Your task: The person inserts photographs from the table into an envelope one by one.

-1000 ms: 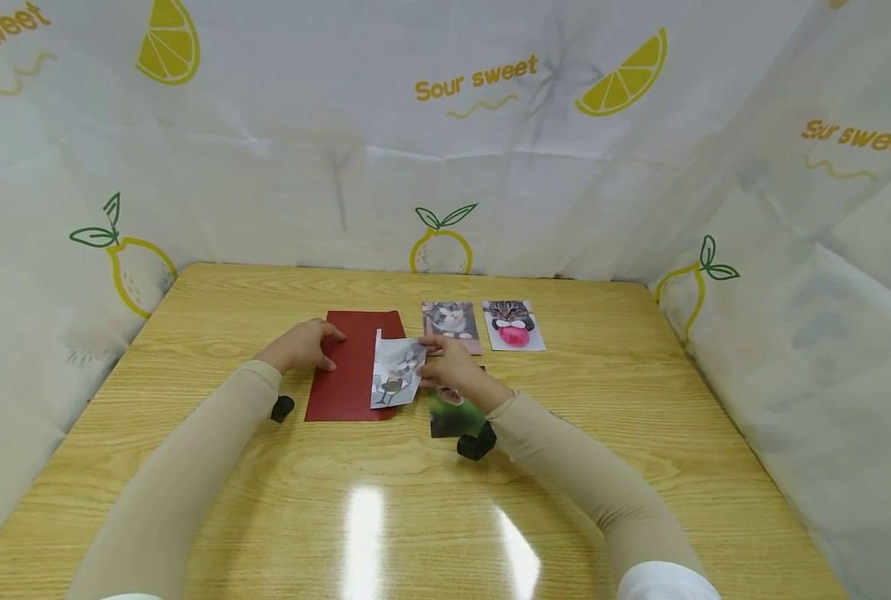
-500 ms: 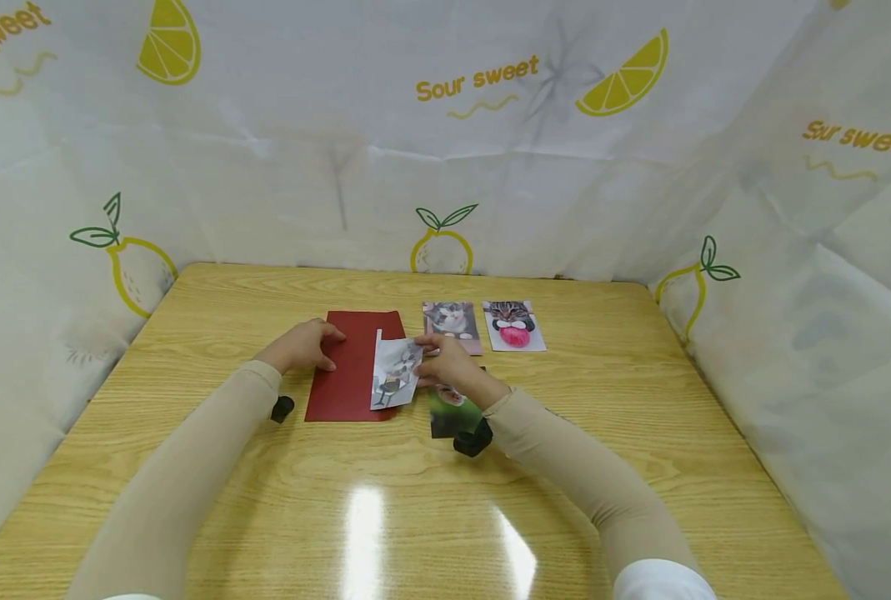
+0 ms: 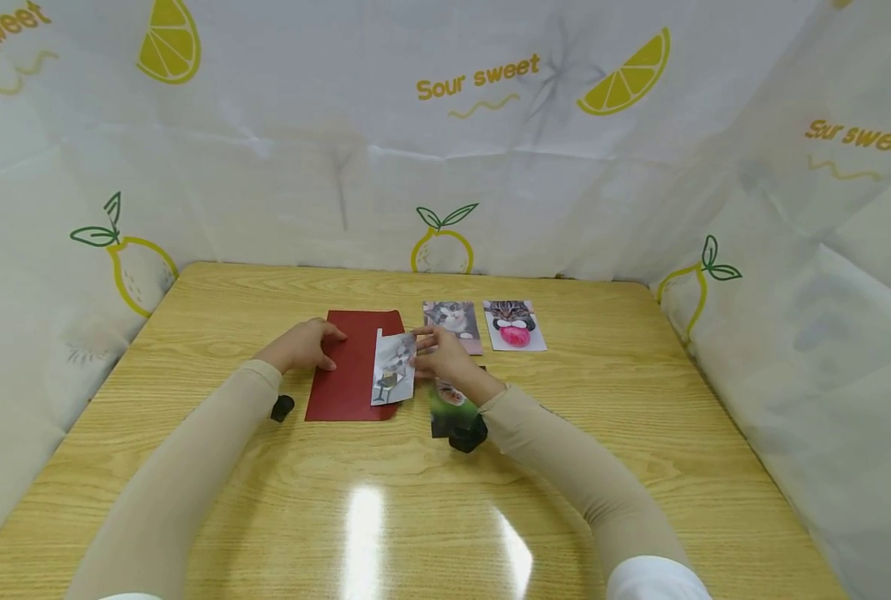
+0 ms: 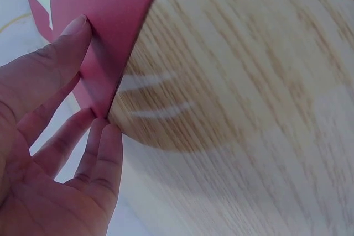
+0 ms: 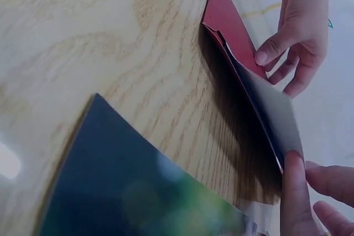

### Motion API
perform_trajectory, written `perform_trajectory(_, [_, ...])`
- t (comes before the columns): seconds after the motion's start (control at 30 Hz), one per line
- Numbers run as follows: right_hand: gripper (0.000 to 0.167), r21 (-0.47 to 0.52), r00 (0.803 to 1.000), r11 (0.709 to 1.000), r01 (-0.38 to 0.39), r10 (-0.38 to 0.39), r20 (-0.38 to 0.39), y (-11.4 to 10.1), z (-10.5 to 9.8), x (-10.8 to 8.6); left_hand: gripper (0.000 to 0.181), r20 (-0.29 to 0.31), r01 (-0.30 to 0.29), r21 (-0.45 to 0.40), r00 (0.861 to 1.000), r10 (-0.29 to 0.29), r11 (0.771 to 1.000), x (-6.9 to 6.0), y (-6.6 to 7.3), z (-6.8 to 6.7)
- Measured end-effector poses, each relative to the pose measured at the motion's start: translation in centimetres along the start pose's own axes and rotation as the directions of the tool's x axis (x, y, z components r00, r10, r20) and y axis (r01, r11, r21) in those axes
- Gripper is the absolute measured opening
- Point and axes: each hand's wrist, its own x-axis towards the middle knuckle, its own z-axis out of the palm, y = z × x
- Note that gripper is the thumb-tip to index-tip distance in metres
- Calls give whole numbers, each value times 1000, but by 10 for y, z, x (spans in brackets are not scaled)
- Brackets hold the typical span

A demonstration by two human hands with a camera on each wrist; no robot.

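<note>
A red envelope [image 3: 351,375] lies on the table. My left hand [image 3: 306,343] holds its left side; in the left wrist view, the thumb [image 4: 76,31] lies on the red face and the other fingers meet its edge. My right hand [image 3: 445,360] pinches the right edge of a photo [image 3: 394,371] of a grey-and-white cat. That photo's left part is hidden at the envelope's opening. Under the right wrist lies a photo with a green background [image 3: 448,417], partly covered. In the right wrist view, the envelope [image 5: 229,23] and photo [image 5: 271,106] appear tilted edge-on.
Behind the right hand lie a kitten photo [image 3: 453,321] and a tabby cat photo [image 3: 514,325] with a pink ball. The wooden table [image 3: 603,383] ends at a white lemon-print cloth [image 3: 302,208] at the back and sides. Black wrist cameras [image 3: 469,435] hang under the wrists.
My right hand has moved slightly left with the cat photo, and less of that photo shows beside the envelope's opening. The left hand and envelope have stayed in place.
</note>
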Motion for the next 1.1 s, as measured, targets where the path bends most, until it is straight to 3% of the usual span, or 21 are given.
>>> perform_trajectory(0.47, [48,-7,999,999,-34,34,10,11,-1,-8,53,-5,3,-2,1000,-3,1000,-1,1,-1])
perform_trajectory(0.8, [52,17,1000,1000,-2,2,26,7,5,-8,54,5,17,5,1000,-17,1000,0,1,1])
perform_trajectory(0.97, [54,69,999,997,-14,12,32,4,10,-6,54,6,19,12,1000,-19,1000,-1,3,-1])
perform_trajectory(1.1, [53,51,1000,998,-23,22,22,2,14,-5,54,6,22,7,1000,-23,1000,-2,3,-1])
